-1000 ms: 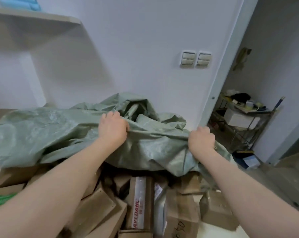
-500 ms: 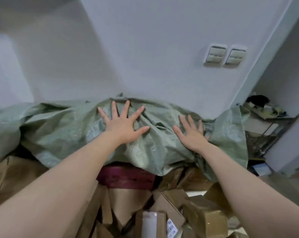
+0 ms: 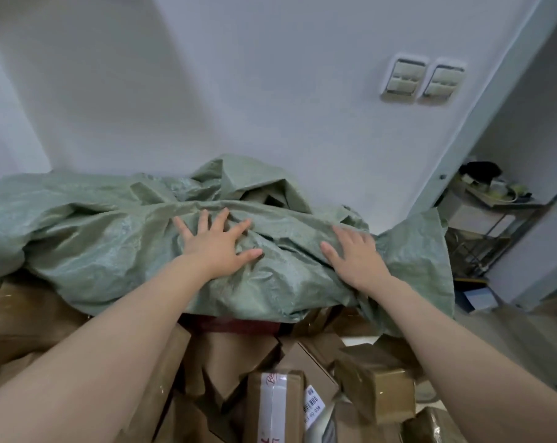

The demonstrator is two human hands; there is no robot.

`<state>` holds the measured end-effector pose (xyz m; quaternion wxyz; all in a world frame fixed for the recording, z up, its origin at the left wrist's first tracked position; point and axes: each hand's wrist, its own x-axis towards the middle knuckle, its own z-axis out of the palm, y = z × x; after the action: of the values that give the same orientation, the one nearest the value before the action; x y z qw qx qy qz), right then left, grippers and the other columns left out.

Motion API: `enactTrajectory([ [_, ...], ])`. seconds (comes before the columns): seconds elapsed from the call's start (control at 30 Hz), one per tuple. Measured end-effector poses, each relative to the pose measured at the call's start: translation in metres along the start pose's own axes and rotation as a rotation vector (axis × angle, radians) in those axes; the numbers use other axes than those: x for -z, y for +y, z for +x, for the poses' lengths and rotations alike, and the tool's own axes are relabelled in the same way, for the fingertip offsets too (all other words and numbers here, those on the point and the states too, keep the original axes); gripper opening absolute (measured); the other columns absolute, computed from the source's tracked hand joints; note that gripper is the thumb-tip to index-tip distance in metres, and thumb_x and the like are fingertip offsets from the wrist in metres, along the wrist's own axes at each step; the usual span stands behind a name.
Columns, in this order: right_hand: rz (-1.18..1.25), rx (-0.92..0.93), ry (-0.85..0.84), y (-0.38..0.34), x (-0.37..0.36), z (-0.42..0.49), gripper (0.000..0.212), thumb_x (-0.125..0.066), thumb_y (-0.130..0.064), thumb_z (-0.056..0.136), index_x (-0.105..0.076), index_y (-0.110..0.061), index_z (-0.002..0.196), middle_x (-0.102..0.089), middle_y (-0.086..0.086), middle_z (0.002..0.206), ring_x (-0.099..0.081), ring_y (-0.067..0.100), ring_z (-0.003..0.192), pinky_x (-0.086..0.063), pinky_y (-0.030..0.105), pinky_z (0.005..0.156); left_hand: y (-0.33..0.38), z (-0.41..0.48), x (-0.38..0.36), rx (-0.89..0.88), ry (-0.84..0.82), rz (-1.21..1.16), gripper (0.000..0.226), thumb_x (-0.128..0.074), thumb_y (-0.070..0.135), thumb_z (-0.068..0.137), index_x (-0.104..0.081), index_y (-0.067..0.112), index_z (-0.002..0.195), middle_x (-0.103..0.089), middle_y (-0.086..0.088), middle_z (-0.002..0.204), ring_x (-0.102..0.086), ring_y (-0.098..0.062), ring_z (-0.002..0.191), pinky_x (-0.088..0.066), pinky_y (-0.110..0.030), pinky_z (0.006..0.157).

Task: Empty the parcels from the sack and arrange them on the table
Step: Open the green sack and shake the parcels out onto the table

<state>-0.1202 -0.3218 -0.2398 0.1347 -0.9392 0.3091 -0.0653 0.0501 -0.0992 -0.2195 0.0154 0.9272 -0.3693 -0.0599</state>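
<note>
Both hands flat on sack [image 3: 111, 251] (crumpled) above parcels [image 3: 270, 378].

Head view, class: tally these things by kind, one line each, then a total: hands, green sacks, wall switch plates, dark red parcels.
hands: 2 (left hand, right hand, both flat on the sack)
green sack: 1
wall switch plates: 2
dark red parcel: 1, partly under the sack
Total: 6

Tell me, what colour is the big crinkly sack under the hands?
The sack is pale green, a shiny woven material. The head view shows it best.
</note>
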Motion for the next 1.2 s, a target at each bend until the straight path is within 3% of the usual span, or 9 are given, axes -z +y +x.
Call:
enactTrajectory([
  [0.07, -0.091, 0.071, 0.077, -0.009, 0.015, -0.021, 0.095, -0.014, -0.086, 0.075, -0.016, -0.032, 0.153, -0.016, 0.001, 0.161, -0.006, 0.027, 0.148, -0.012, 0.057, 0.118, 0.005, -0.011, 0.007, -0.037, 0.056, -0.015, 0.083, -0.02, 0.088, 0.076, 0.0, 0.053, 0.149, 0.014, 0.004, 0.163, 0.017, -0.033, 0.148, 0.012, -0.073, 0.106],
  [0.27, -0.386, 0.134, -0.067, -0.011, 0.022, -0.063, 0.129, -0.046, -0.093, 0.058, 0.023, -0.035, 0.15, 0.023, -0.004, 0.16, 0.025, 0.031, 0.146, 0.006, 0.078, 0.105, 0.023, -0.04, 0.014, -0.166, 0.009, 0.028, 0.106, -0.034, 0.095, 0.063, 0.017, 0.053, 0.146, 0.028, 0.0, 0.159, 0.034, -0.034, 0.141, 0.019, -0.074, 0.102],
  [0.43, -0.447, -0.067, -0.201, -0.013, -0.001, -0.074, 0.132, -0.067, -0.075, 0.066, 0.029, -0.035, 0.147, 0.026, -0.003, 0.16, 0.027, 0.038, 0.144, 0.001, 0.086, 0.095, 0.033, -0.055, -0.004, -0.2, -0.121, 0.215, 0.137, -0.07, 0.079, 0.056, 0.032, 0.046, 0.142, 0.039, -0.002, 0.152, 0.037, -0.04, 0.138, 0.023, -0.075, 0.098],
  [0.53, -0.273, -0.213, -0.254, -0.017, -0.016, -0.074, 0.104, -0.067, -0.05, 0.084, 0.012, -0.045, 0.15, 0.018, -0.007, 0.161, 0.024, 0.036, 0.145, -0.007, 0.086, 0.094, 0.029, -0.057, -0.02, -0.152, -0.109, 0.247, 0.112, -0.072, 0.041, 0.08, 0.016, 0.05, 0.148, 0.027, 0.003, 0.159, 0.028, -0.038, 0.143, 0.021, -0.077, 0.097],
  [0.63, -0.045, -0.287, -0.178, -0.019, -0.02, -0.064, 0.065, -0.049, -0.01, 0.094, -0.028, -0.044, 0.146, -0.01, -0.004, 0.158, 0.0, 0.034, 0.147, -0.025, 0.072, 0.103, 0.02, -0.054, -0.022, -0.118, -0.064, 0.126, 0.079, -0.043, 0.002, 0.092, -0.02, 0.056, 0.145, -0.003, 0.011, 0.163, 0.01, -0.029, 0.15, 0.014, -0.075, 0.104],
  [0.73, 0.071, -0.207, 0.041, -0.022, -0.005, -0.054, 0.054, -0.046, 0.001, 0.087, -0.052, -0.024, 0.134, -0.046, 0.012, 0.14, -0.038, 0.036, 0.131, -0.038, 0.044, 0.105, 0.02, -0.054, 0.002, -0.104, 0.052, -0.002, 0.071, -0.037, -0.005, 0.09, -0.039, 0.045, 0.141, -0.033, 0.01, 0.155, -0.017, -0.024, 0.147, 0.008, -0.072, 0.109],
  [0.8, 0.082, -0.122, 0.2, -0.025, 0.016, -0.052, 0.051, -0.051, 0.004, 0.08, -0.058, -0.015, 0.127, -0.057, 0.018, 0.127, -0.049, 0.039, 0.119, -0.038, 0.039, 0.101, 0.022, -0.057, 0.024, -0.082, 0.156, -0.052, 0.072, -0.036, -0.008, 0.088, -0.041, 0.041, 0.14, -0.044, 0.006, 0.147, -0.029, -0.021, 0.141, 0.005, -0.07, 0.111],
  [1.0, 0.066, 0.107, 0.422, -0.045, 0.084, -0.079, 0.05, -0.047, 0.012, 0.07, -0.062, -0.012, 0.112, -0.063, 0.015, 0.111, -0.051, 0.041, 0.104, -0.037, 0.039, 0.089, 0.018, -0.103, 0.085, -0.103, 0.36, -0.087, 0.074, -0.033, -0.011, 0.085, -0.042, 0.037, 0.141, -0.049, 0.002, 0.142, -0.034, -0.022, 0.138, 0.004, -0.067, 0.113],
  [1.2, 0.075, 0.192, 0.414, -0.055, 0.13, -0.15, 0.049, -0.044, 0.009, 0.072, -0.061, -0.011, 0.113, -0.063, 0.015, 0.107, -0.048, 0.035, 0.107, -0.043, 0.04, 0.087, 0.025, -0.174, 0.127, -0.151, 0.387, -0.07, 0.072, -0.03, -0.01, 0.082, -0.047, 0.036, 0.134, -0.056, -0.001, 0.138, -0.047, -0.027, 0.129, -0.004, -0.062, 0.116],
])
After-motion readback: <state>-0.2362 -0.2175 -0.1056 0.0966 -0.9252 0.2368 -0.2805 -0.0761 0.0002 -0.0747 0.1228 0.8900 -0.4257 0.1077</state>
